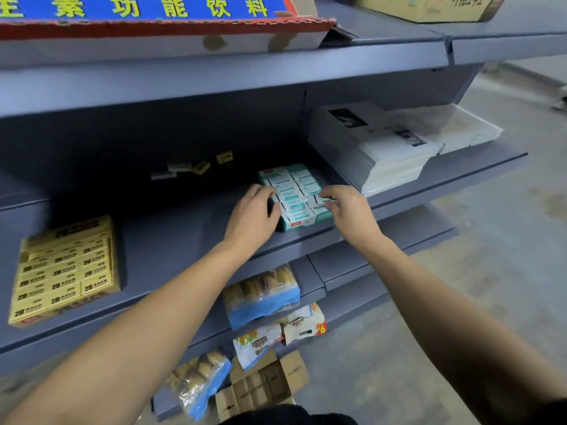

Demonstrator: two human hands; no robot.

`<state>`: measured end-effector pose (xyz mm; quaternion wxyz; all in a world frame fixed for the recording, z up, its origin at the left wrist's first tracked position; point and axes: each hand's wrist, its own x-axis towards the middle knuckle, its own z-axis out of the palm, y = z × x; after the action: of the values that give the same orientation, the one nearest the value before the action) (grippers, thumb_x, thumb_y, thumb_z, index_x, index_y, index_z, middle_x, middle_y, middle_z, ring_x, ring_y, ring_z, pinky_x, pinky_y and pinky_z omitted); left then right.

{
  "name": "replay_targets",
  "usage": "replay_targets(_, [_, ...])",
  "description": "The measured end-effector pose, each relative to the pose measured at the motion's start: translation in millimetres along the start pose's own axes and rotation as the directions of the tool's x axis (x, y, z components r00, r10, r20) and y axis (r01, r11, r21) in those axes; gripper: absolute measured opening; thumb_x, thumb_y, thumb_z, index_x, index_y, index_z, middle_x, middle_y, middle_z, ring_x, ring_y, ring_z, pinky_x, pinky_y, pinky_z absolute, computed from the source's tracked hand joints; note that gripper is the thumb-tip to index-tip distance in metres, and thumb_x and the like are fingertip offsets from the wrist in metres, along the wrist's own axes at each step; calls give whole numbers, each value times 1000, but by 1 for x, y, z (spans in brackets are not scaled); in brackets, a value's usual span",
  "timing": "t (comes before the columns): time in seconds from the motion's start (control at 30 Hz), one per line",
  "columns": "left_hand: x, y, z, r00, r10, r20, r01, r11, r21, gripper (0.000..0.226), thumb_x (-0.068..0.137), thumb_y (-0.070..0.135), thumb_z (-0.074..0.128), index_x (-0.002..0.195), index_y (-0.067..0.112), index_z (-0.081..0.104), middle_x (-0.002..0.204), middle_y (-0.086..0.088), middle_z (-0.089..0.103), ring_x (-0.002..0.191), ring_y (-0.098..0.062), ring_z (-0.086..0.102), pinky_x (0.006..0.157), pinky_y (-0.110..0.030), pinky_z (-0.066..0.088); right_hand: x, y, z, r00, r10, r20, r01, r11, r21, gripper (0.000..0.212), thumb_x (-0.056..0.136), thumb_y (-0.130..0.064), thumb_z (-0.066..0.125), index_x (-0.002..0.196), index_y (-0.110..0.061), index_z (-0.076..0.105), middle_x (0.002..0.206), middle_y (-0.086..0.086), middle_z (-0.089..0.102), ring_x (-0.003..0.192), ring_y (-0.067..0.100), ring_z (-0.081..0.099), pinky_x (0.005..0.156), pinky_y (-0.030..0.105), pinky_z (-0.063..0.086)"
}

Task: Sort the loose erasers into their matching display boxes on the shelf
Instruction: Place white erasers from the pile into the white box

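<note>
A teal display box point(293, 223) full of white-and-teal erasers stands on the grey shelf point(171, 240). My left hand point(254, 213) grips the box's left side, fingers curled over its edge. My right hand point(346, 210) pinches a teal eraser point(322, 200) at the box's right side, over a slot. A yellow display box point(64, 271) of 2B erasers sits at the shelf's left front. Several loose erasers lie at the back in shadow: white ones point(171, 171) and yellow ones point(214, 162).
A stack of white booklets point(383, 148) lies right of the teal box. A cardboard tray point(153, 26) rests on the shelf above. Snack bags point(264, 296) and an open carton point(264, 384) sit on lower shelves. Concrete floor lies to the right.
</note>
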<state>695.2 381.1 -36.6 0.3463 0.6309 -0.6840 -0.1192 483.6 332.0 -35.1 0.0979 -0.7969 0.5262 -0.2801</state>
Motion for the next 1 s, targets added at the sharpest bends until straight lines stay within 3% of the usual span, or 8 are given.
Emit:
replay_targets(0.33, [0, -3, 2, 1000, -17, 1, 17, 1000, 9, 36, 97, 24, 51, 130, 10, 54, 126, -4, 54, 111, -20, 55, 92, -38, 48, 11, -6, 12, 998, -46, 33, 46, 999, -16, 26, 91, -3, 58, 114, -8, 69, 119, 3, 67, 118, 20, 54, 100, 34, 44])
replay_targets(0.57, [0, -11, -3, 1000, -25, -6, 25, 1000, 16, 34, 96, 23, 51, 128, 12, 56, 125, -3, 54, 110, -19, 55, 90, -37, 49, 24, -8, 19, 998, -29, 58, 31, 999, -41, 31, 80, 8, 60, 106, -5, 71, 113, 10, 66, 109, 29, 55, 91, 22, 39])
replay_targets(0.67, [-2, -17, -9, 999, -44, -15, 45, 998, 44, 35, 96, 23, 51, 129, 11, 55, 127, -4, 54, 112, -21, 54, 91, -37, 48, 28, -26, 25, 999, -19, 40, 17, 998, 53, 34, 78, 3, 58, 107, -9, 71, 115, 6, 62, 110, 23, 52, 92, 22, 40])
replay_targets(0.8, [-6, -34, -26, 995, -75, -63, 82, 990, 115, 34, 96, 24, 50, 126, 10, 57, 125, -6, 55, 109, -25, 57, 90, -39, 49, 38, -74, 46, 991, -134, -1, 133, 977, 169, 30, 76, 1, 58, 102, -8, 71, 108, 8, 66, 105, 24, 57, 90, 22, 40])
replay_targets(1.0, [-22, -77, -67, 973, -174, -150, 205, 952, 229, 33, 95, 23, 51, 125, 10, 57, 123, -10, 58, 108, -27, 57, 88, -39, 50, 54, -132, 98, 963, -264, 61, 244, 943, 227, 27, 80, -1, 59, 105, -5, 70, 105, 13, 69, 101, 29, 61, 83, 24, 39])
